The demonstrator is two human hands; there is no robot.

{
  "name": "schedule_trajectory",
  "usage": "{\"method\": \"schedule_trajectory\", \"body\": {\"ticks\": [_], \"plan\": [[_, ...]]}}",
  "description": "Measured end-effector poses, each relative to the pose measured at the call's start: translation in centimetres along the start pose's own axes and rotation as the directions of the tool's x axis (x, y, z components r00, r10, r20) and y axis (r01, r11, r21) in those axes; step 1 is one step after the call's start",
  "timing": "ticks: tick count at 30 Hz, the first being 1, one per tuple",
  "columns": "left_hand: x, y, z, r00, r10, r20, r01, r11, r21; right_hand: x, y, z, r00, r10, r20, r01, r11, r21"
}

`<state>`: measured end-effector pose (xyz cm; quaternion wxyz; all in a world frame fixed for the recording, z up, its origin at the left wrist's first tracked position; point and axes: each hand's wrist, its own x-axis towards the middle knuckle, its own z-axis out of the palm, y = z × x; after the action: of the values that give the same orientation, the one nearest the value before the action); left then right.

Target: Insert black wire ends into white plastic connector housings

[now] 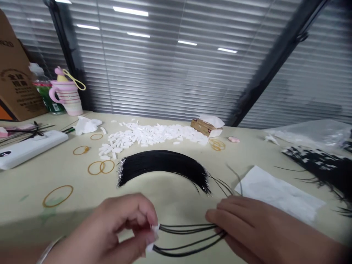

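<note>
Near the front edge of the table, my left hand (129, 229) pinches small white connectors (153, 238) between thumb and fingers. Several thin black wires (187, 231) run from these connectors across to my right hand (247, 223), which is closed around them; a few loose wire ends stick out beyond its fingers. Just past both hands lies a curved bundle of black wires (165, 161) with silvery tips at each end. Behind that bundle spreads a heap of small white connectors (156, 134).
Rubber bands (57, 196) lie at left, by a white power bank (33, 148). A striped cup (70, 97), a bottle (46, 90) and a cardboard box (19, 77) stand far left. White paper (277, 190) and connectorized black wires (321, 165) lie right.
</note>
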<state>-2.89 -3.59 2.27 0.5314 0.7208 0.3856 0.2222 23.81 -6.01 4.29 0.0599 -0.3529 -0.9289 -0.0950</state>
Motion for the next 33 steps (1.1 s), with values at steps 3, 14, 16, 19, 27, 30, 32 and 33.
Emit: {"method": "schedule_trajectory", "body": {"ticks": [3, 14, 16, 19, 27, 30, 32, 33], "plan": [[1.0, 0.0, -0.1, 0.992, -0.113, 0.054, 0.124, 0.949, -0.289, -0.7, 0.6, -0.3, 0.999, 0.045, -0.009, -0.046, 0.998, -0.045], [1.8, -0.8, -0.8, 0.968, -0.238, 0.083, 0.251, 0.887, -0.388, -1.4, 2.0, 0.7, 0.994, 0.011, -0.111, -0.021, 0.996, -0.091], [1.9, -1.0, -0.8, 0.963, -0.265, 0.056, 0.267, 0.888, -0.373, -2.1, 2.9, 1.1, 0.994, 0.093, -0.064, -0.094, 0.995, -0.012], [1.8, -1.3, -0.3, 0.947, -0.314, 0.068, 0.318, 0.889, -0.329, -2.6, 4.7, 1.8, 0.978, 0.210, -0.017, -0.208, 0.974, 0.086], [1.8, -0.9, 1.2, 0.978, -0.208, 0.030, 0.204, 0.974, 0.095, 7.1, 3.2, 3.0, 0.991, 0.010, -0.133, 0.033, 0.948, 0.315], [1.6, -0.7, 0.7, 0.991, -0.098, 0.095, 0.079, 0.978, 0.191, 11.9, 1.0, 3.7, 0.988, -0.121, -0.096, 0.150, 0.902, 0.404], [1.6, -0.7, 0.4, 0.991, -0.034, 0.133, 0.004, 0.975, 0.220, 14.0, 0.2, 4.6, 0.986, -0.145, -0.080, 0.165, 0.888, 0.428], [1.7, -0.9, 0.3, 0.988, -0.014, 0.153, -0.022, 0.973, 0.229, 14.7, 0.0, 5.0, 0.988, -0.137, -0.068, 0.153, 0.885, 0.439]]}}
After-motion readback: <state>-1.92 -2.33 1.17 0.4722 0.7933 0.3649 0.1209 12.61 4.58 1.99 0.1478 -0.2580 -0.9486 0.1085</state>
